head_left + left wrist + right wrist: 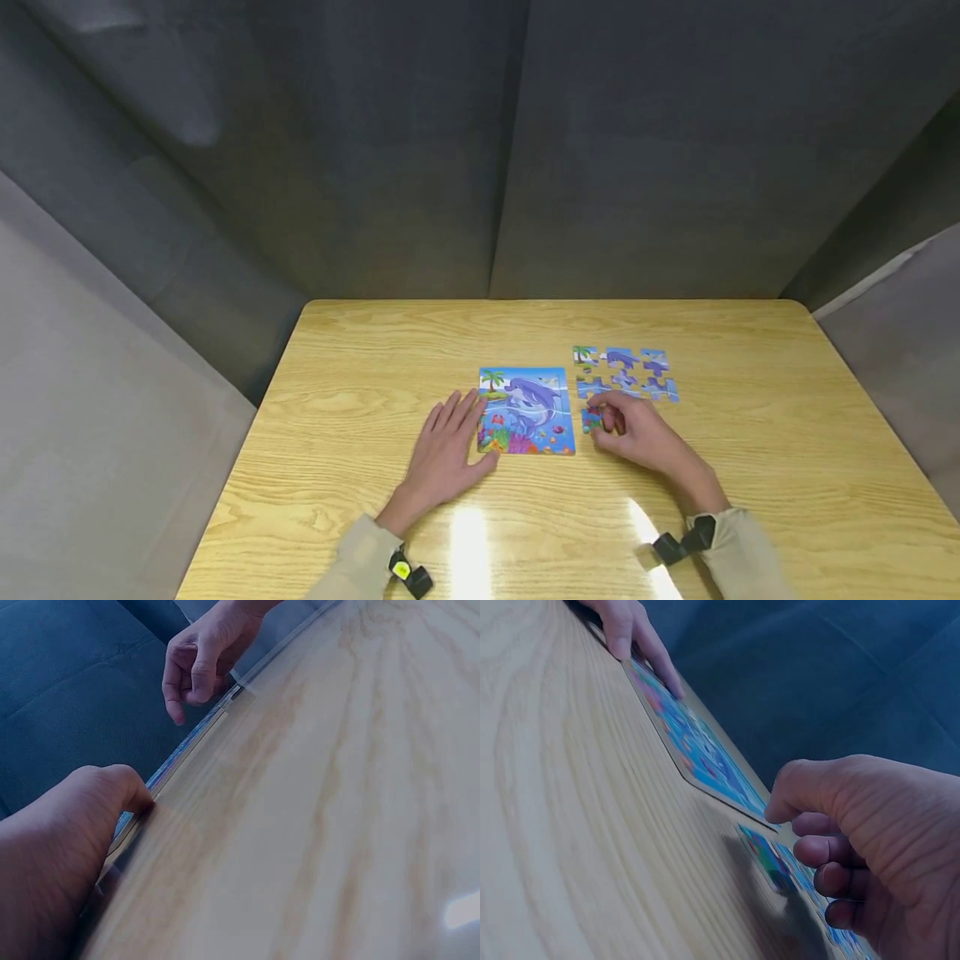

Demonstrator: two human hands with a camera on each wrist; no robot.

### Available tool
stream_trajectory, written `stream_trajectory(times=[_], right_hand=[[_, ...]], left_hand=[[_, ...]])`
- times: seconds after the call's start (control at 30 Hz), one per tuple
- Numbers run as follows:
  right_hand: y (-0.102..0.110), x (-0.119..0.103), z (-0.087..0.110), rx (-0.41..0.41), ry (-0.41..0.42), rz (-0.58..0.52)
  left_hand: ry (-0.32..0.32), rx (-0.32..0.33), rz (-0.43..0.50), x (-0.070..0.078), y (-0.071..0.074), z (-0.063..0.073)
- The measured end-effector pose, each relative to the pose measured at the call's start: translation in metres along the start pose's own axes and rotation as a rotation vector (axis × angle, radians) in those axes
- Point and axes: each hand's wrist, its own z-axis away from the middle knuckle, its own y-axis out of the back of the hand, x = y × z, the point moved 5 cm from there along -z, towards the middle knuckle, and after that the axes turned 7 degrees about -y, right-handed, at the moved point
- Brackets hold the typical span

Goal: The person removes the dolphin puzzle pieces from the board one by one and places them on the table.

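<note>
A square dolphin picture board (527, 410) with a raised border lies flat on the table. My left hand (444, 454) rests at its left side, fingers spread, fingertips on the edge and thumb by the lower left corner. To the right of the board, my right hand (637, 429) hovers over a colourful jigsaw piece (591, 420). Thumb and fingers are loosely bent with a gap between them. In the right wrist view that jigsaw piece (763, 859) lies on the table below the thumb, apart from it.
Several more jigsaw pieces (622, 359) with parts of a dolphin scene lie in rows behind the right hand. The wooden table (337, 375) is bounded by dark curtains (405, 167) at the back. Bright reflections show near its front.
</note>
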Motion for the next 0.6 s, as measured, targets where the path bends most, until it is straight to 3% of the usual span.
stream_trajectory(times=[0.17,0.6], right_hand=[[-0.011,-0.012,-0.004,0.002,0.057,0.02],[-0.042,-0.046,-0.022,-0.104,0.109,-0.02]], left_hand=[[-0.002,-0.001,-0.004,0.001,0.001,0.001],[0.004,-0.006,-0.005,-0.002,-0.001,0.0]])
